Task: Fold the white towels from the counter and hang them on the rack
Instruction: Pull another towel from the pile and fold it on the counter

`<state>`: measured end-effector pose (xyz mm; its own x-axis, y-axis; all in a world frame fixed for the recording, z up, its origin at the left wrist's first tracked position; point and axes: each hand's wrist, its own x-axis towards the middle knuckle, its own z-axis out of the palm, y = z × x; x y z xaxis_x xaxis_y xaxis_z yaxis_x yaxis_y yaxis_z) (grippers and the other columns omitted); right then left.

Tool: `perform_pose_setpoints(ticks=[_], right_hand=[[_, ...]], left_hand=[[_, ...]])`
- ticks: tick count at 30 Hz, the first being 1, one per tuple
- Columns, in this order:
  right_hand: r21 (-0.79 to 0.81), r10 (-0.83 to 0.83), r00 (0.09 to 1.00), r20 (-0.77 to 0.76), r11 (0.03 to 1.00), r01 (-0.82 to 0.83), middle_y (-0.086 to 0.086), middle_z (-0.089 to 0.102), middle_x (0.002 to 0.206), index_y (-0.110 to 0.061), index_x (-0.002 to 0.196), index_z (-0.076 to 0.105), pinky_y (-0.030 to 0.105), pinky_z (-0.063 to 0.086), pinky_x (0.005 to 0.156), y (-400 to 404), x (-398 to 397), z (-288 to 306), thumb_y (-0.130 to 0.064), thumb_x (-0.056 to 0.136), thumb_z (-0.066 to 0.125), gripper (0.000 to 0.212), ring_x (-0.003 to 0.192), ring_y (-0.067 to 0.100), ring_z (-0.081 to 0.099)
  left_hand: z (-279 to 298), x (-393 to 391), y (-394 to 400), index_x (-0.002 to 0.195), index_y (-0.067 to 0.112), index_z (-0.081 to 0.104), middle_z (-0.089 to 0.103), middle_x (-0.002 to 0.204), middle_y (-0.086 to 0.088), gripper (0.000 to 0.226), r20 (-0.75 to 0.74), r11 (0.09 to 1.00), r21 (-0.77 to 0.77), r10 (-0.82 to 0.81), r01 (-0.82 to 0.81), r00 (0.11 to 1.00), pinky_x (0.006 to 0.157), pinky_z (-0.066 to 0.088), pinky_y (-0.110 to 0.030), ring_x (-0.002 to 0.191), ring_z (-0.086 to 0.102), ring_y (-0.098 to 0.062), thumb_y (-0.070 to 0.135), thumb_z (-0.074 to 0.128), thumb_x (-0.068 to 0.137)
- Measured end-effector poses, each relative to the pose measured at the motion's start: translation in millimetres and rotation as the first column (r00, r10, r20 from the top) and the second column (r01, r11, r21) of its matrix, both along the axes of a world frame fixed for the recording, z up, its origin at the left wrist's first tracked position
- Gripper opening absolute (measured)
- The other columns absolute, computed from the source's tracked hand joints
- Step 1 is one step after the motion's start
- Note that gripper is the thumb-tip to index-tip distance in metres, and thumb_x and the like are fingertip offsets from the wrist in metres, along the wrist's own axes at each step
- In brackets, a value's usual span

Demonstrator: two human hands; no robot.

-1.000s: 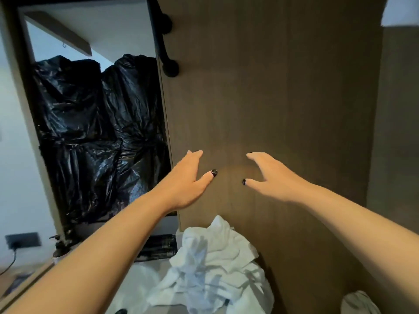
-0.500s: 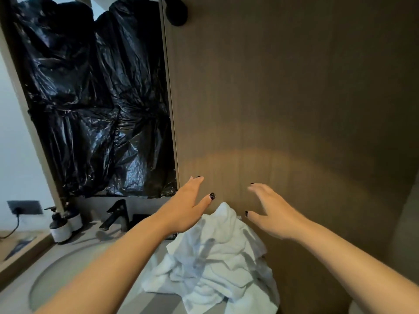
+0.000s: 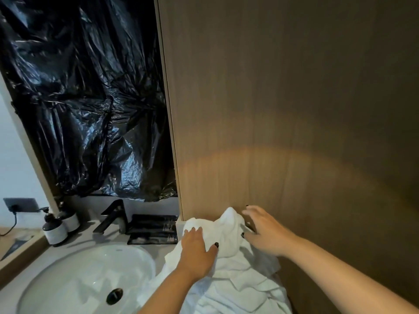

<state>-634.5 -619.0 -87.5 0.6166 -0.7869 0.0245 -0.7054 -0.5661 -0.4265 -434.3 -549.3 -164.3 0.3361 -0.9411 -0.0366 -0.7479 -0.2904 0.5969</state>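
Fingers of left hand lie flat and close together on the towels, thumb out to the side, pressing rather than pinching. Right hand: fingers spread and slightly bent, hovering at the pile's peak against the wood panel; I cannot tell if they touch cloth.

Head view, the only one I have. Towels sit as one crumpled white heap on the counter, just right of the sink, against the panel's foot. Behind the sink: faucet, two bottles, black packets. Black plastic covers the area above.

Progress, my reading: at the start. No towel is separated, spread or folded. No rack in view, nothing hung. All remains: pull one towel free, fold, hang, repeat.
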Motion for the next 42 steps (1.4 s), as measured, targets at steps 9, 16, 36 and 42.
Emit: perform_pose_setpoints(ticks=[9, 16, 36, 42], right_hand=[[0.084, -0.153, 0.988, -0.031, 0.984, 0.155, -0.006, 0.023, 0.155, -0.021, 0.148, 0.031, 0.031, 0.036, 0.107, 3.2, 0.5, -42.1, -0.036, 0.094, 0.053, 0.061, 0.137, 0.016, 0.035], [0.139, -0.182, 0.980, 0.084, 0.976, 0.170, -0.013, 0.011, 0.156, -0.025, 0.154, 0.011, 0.029, 0.029, 0.114, 30.2, 33.4, -59.5, -0.060, 0.076, 0.069, 0.103, 0.143, 0.011, 0.022], [-0.316, -0.266, 0.799, 0.538, 0.816, 0.485, -0.008, 0.066, 0.101, -0.021, 0.109, 0.064, 0.028, 0.052, 0.076, 77.2, 58.9, 47.0, -0.011, 0.092, 0.058, 0.021, 0.092, 0.013, 0.061], [-0.305, -0.272, 0.763, 0.587, 0.798, 0.519, -0.012, 0.061, 0.106, -0.025, 0.115, 0.060, 0.019, 0.050, 0.080, 98.0, 28.9, 61.6, -0.019, 0.095, 0.060, 0.021, 0.093, 0.008, 0.058]], left_hand=[[-40.1, 11.6, -12.0, 0.135, 0.027, 0.047, 0.024, 0.158, -0.002, 0.044, 0.106, 0.991, -0.137, 0.001, 0.013, 0.994, 0.111, 0.034, -0.035, 0.142, 0.027, -0.023, 0.050, 0.048, 0.097], [-4.9, 35.3, 4.6, 0.123, 0.022, 0.051, 0.064, 0.101, 0.007, 0.029, -0.244, 0.908, -0.416, -0.070, -0.039, 0.967, 0.073, 0.049, -0.028, 0.087, 0.060, -0.011, 0.038, 0.047, 0.100], [92.5, 71.7, 56.0, 0.114, 0.037, 0.057, 0.059, 0.117, 0.017, 0.030, -0.685, 0.871, -0.478, -0.288, -0.115, 0.669, 0.099, 0.049, -0.038, 0.113, 0.057, -0.010, 0.054, 0.060, 0.089], [79.2, 41.4, 66.3, 0.097, 0.012, 0.064, 0.063, 0.091, 0.004, 0.044, -0.660, 0.945, -0.327, -0.217, -0.015, 0.720, 0.077, 0.044, -0.032, 0.085, 0.058, -0.014, 0.053, 0.047, 0.097]])
